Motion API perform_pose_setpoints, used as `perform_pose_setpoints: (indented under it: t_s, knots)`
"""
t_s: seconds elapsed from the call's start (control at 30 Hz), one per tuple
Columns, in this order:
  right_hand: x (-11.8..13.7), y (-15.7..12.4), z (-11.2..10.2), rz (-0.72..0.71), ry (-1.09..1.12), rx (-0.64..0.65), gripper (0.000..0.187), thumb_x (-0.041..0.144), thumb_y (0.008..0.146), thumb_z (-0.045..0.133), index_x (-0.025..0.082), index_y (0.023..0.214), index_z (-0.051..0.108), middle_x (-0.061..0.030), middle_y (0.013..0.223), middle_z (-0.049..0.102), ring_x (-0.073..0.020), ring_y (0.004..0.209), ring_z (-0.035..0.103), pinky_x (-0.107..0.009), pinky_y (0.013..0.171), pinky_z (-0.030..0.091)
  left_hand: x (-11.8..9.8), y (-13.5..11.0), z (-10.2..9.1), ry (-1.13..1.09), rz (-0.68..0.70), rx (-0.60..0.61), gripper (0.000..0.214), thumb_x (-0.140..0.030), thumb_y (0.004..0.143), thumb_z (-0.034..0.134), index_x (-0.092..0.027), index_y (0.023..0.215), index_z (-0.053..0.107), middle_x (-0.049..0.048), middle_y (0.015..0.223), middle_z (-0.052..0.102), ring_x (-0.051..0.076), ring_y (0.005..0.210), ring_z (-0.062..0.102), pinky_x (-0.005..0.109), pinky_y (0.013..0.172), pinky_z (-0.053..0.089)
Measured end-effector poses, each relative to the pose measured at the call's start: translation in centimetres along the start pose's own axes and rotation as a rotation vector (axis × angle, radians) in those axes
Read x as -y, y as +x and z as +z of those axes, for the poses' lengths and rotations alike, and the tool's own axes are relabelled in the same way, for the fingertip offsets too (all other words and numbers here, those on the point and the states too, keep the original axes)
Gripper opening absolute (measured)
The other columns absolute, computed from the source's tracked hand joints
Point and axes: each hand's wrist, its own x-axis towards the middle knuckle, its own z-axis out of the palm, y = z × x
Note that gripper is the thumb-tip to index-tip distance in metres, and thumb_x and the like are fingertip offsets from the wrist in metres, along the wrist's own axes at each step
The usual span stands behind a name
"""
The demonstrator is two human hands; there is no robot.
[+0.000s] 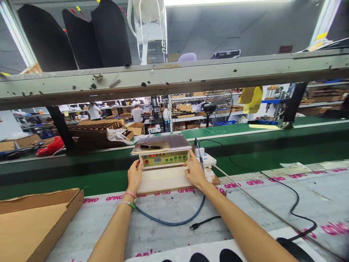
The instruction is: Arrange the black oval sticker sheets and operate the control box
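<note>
A control box (165, 165) with a red button, a small display and a row of green buttons stands at the back of the bench. My left hand (134, 177) grips its left front edge, fingers bent around the side. At the opposite edge, my right hand (195, 171) holds the right side, thumb near the front and a finger up by the top corner. On top lie a dark flat sheet (178, 140) and a black pen (151, 147). In front of the panel is a pale board (160, 180). The far sides of the box are hidden.
A white power strip (209, 160) with a plugged-in adapter (199, 151) sits right of the box. A blue cable (174, 222) and a black USB cable (204, 221) lie in front. A cardboard tray (35, 225) is at left. A shelf beam (174, 78) crosses above.
</note>
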Motion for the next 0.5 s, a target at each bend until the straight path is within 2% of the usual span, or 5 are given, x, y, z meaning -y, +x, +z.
perform_pose_setpoints:
  t_s: [0.2, 0.3, 0.4, 0.5]
  knots:
    - [0.6, 0.0, -0.2, 0.038, -0.004, 0.004, 0.015, 0.006, 0.082, 0.067, 0.01, 0.096, 0.062, -0.0095, 0.149, 0.027, -0.0293, 0.125, 0.039, -0.049, 0.102, 0.039, 0.1, 0.1, -0.1, -0.04, -0.014, 0.007, 0.02, -0.027, 0.095, 0.057, -0.013, 0.107, 0.06, 0.0045, 0.094, 0.064, 0.017, 0.083, 0.062, 0.038, 0.082, 0.053]
    - [0.9, 0.1, -0.2, 0.054, -0.005, 0.0, 0.019, 0.008, 0.083, 0.067, 0.011, 0.101, 0.061, -0.0099, 0.148, 0.027, -0.031, 0.128, 0.035, -0.05, 0.103, 0.038, -0.6, 0.1, -0.5, -0.064, -0.055, -0.024, 0.024, -0.028, 0.093, 0.06, -0.012, 0.111, 0.058, 0.0044, 0.094, 0.064, 0.016, 0.077, 0.062, 0.035, 0.077, 0.054]
    - [1.2, 0.1, -0.4, 0.06, -0.029, 0.008, 0.02, 0.01, 0.084, 0.067, 0.011, 0.103, 0.061, -0.0099, 0.147, 0.028, -0.0316, 0.13, 0.032, -0.05, 0.103, 0.037, -2.4, -0.1, -1.9, -0.082, -0.126, -0.151, 0.032, -0.027, 0.087, 0.068, -0.012, 0.112, 0.056, 0.0055, 0.1, 0.063, 0.016, 0.077, 0.062, 0.037, 0.079, 0.054]
    - [1.5, -0.1, -0.6, 0.046, -0.072, 0.036, 0.021, 0.014, 0.084, 0.068, 0.011, 0.104, 0.06, -0.01, 0.144, 0.031, -0.0311, 0.128, 0.034, -0.05, 0.102, 0.038, -5.3, -0.1, -3.1, -0.072, -0.233, -0.391, 0.034, -0.019, 0.078, 0.072, -0.017, 0.108, 0.056, 0.0042, 0.109, 0.062, 0.02, 0.088, 0.061, 0.048, 0.089, 0.051]
